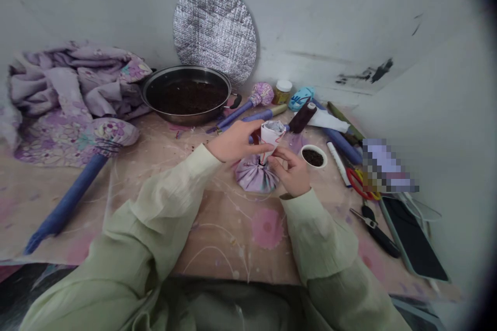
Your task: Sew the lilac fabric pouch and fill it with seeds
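A white paper tube [271, 137] with red lines stands upright at the middle of the table, its open top showing a greyish inside. Below it bulges a gathered purple cloth bundle [256, 175] resting on the table. My left hand [238, 139] is closed round the tube from the left, thumb and fingers on either side. My right hand [290, 169] pinches at the tube's lower right edge, where it meets the gathered cloth; a dark bit of thread shows there. Just right of the tube sits a small white cup [313, 156] of dark grains.
Behind stand a wide pan [188, 94] of dark material, a round silver mat [215, 31] and a thread spool [303, 118]. Purple cloth [70, 98] and a blue-handled bundle [73, 196] lie left. Right are a marker [338, 164], scissors [359, 183], pliers-like tool [378, 235] and phone [413, 238].
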### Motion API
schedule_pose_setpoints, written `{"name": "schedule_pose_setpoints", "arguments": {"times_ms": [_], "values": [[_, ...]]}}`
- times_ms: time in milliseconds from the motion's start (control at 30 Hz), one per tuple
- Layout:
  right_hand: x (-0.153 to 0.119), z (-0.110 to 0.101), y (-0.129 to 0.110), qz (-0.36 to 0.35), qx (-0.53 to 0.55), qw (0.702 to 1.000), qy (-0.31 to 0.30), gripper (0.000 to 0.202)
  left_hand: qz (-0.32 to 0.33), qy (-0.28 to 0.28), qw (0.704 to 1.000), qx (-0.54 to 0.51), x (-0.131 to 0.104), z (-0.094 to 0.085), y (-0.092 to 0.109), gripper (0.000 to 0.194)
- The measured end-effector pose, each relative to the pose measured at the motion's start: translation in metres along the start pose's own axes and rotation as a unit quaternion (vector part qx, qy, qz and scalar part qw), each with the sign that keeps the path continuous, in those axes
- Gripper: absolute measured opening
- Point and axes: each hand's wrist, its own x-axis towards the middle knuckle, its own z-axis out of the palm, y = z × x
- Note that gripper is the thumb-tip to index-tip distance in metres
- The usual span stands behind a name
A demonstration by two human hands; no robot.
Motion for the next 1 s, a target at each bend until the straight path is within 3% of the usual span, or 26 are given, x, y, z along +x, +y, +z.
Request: {"name": "schedule_pose_setpoints", "arguments": {"times_ms": [400,633,833,1000], "values": [[0.0024,-0.0023,-0.0036,-0.007,-0.014,1.0,-0.003,0.021,-0.005,0.019,1.0,0.005,-0.0002,0.0024,0.0022,0.027],[0.004,-0.0082,-0.007,0.005,-0.006,0.999,0.049,0.023,-0.025,0.035,0.999,0.028,-0.0006,0.0026,0.0025,0.028],[0.0014,-0.0019,-0.008,-0.015,-0.049,0.998,0.021,0.026,-0.037,0.038,0.998,0.045,-0.0012,0.0039,0.0043,0.028],[0.0002,0.0013,-0.0045,0.012,-0.03,0.999,0.019,0.021,-0.038,0.043,0.997,0.053,-0.001,0.0046,0.0044,0.029]]}}
